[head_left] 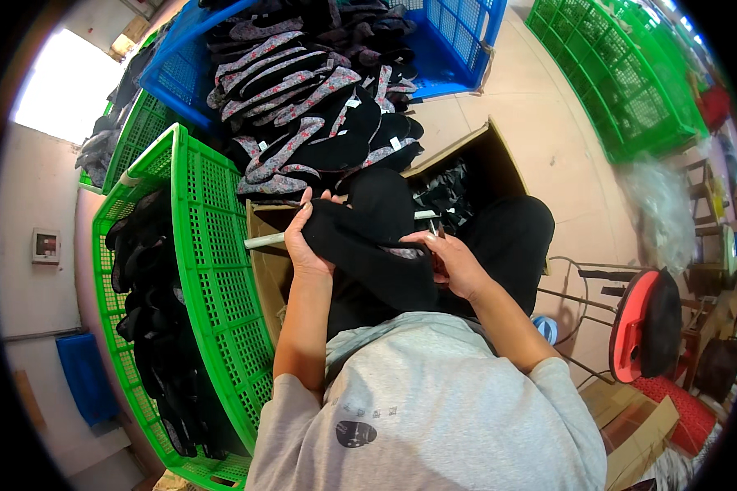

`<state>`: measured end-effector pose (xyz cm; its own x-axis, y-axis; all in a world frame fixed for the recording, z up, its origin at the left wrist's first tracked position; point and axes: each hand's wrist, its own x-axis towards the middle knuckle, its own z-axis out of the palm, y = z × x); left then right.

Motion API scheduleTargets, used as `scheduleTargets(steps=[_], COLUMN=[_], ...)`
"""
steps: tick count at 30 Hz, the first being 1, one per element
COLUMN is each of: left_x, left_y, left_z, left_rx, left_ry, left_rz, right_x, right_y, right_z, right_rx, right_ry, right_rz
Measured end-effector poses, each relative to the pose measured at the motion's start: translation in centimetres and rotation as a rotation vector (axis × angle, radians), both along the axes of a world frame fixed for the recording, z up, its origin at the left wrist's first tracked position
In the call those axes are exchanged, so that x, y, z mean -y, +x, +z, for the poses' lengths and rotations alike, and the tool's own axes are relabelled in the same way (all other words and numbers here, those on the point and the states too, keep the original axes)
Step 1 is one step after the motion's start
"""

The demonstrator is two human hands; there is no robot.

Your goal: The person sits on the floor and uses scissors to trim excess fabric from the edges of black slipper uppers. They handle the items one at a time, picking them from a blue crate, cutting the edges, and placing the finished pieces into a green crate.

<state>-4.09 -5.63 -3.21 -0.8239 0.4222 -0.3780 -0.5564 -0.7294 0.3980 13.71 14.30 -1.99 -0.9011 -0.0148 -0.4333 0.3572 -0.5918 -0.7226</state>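
One black cloth piece (pixel 364 250) is held at the near side of the cardboard box (pixel 499 155), hiding part of it from me. I see the left hand (pixel 307 241) clasping one end, its fingers partly hidden behind. The right hand (pixel 446 258) pinches the other end between thumb and forefinger; a small metal tool (pixel 436 228) there is hard to make out. Left of the box, a green crate (pixel 221 245) holds dark pieces (pixel 160 344), their shapes blurring together.

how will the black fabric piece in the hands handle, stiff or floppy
The black fabric piece probably bends easily, since it curves between the left hand and right hand. It's likely light, looking like cloth, and its matt surface suggests little slipping.
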Motion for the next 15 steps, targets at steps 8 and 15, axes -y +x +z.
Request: scheduleTargets(steps=[8, 15], left_x=[1.9, 1.6], left_y=[-0.9, 0.1], left_z=[-2.8, 0.3], left_rx=[-0.018, -0.531], left_ry=[-0.017, -0.669], left_rz=[0.230, 0.336], right_x=[0.5, 0.6], right_y=[1.3, 1.0], right_z=[-0.9, 1.2], right_rx=[-0.131, -0.096], right_ry=[-0.213, 0.039], right_rz=[0.072, -0.046])
